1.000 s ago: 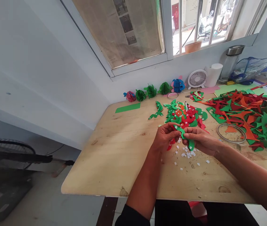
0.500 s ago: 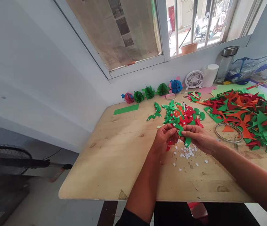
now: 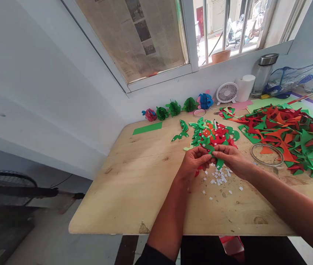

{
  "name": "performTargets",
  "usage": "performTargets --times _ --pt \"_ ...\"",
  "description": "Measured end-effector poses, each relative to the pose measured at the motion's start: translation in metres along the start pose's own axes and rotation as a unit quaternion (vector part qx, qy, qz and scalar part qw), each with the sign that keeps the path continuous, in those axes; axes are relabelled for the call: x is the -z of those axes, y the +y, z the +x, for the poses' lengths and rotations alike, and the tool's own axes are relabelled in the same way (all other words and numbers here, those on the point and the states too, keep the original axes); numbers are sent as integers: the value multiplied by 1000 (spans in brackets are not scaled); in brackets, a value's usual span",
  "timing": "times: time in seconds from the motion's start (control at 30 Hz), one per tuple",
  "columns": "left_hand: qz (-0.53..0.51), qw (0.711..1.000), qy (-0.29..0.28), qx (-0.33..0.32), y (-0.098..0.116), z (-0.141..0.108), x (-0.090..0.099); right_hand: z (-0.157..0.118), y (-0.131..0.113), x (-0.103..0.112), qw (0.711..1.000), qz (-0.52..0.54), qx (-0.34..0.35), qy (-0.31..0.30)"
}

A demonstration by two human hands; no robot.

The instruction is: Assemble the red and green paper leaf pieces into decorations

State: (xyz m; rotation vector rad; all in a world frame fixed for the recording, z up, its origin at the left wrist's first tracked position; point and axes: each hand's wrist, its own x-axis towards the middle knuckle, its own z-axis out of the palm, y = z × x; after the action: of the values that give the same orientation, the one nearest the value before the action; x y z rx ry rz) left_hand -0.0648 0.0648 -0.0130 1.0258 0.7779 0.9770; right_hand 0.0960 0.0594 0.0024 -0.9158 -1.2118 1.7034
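Note:
Between my two hands is a curved green paper cutout (image 3: 220, 163) with small white squares on it. My left hand (image 3: 197, 162) pinches its left side, thumb and fingers closed together. On the other side my right hand (image 3: 232, 160) grips it between thumb and forefinger; the fingertips of both hands nearly meet. Just beyond lies a heap of green, red and orange cutouts (image 3: 219, 133) dotted with white squares. Below my fingers, small white paper squares (image 3: 220, 179) are scattered over the wood. A few red cutouts show partly beneath my left hand.
A large pile of coloured paper scraps (image 3: 291, 136) covers the right side, with a roll of tape (image 3: 267, 154) before it. Folded paper ornaments (image 3: 174, 108), a small white fan (image 3: 227, 92) and a glass bottle (image 3: 263, 75) line the wall. A green strip (image 3: 147, 128) lies at left.
My hands have drawn closer together on the green cutout, and my left thumb has moved right onto its middle. The things on the table stay where they were.

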Motion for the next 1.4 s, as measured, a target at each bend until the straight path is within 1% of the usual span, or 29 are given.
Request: performTargets --times 0.17,0.33,0.43,0.5,0.53,0.67,0.73,0.83,0.93,1.07,1.2,1.27,1.4 --pt "23 999 30 12 1 0 -1 1 2 1 999 -32 32 -8" --pt "27 998 64 10 -3 1 -2 3 4 -1 996 -67 59 16" --pt "16 995 99 -5 -4 3 -4 4 9 0 987 -125 87 46" --pt "10 992 124 -18 -4 4 -5 5 12 1 970 -202 109 85" --pt "10 991 133 -25 -3 4 -5 4 12 1 956 -248 119 103" --pt "47 985 156 -50 -4 4 -7 1 13 2 889 -408 152 140" --pt "71 983 158 -63 -5 4 -7 0 14 2 864 -452 166 149" --pt "92 979 165 -75 -8 5 -8 0 17 2 837 -491 183 158" --pt "91 979 168 -76 -10 7 -9 1 20 3 819 -516 187 167" --pt "84 980 167 -74 -14 8 -11 2 23 3 802 -542 174 178" --pt "89 982 151 -69 -15 7 -11 2 25 4 785 -567 162 192" --pt "83 984 144 -58 -15 6 -12 2 25 4 782 -572 159 190" --pt "63 986 146 -39 -13 6 -12 3 26 5 786 -567 167 184"
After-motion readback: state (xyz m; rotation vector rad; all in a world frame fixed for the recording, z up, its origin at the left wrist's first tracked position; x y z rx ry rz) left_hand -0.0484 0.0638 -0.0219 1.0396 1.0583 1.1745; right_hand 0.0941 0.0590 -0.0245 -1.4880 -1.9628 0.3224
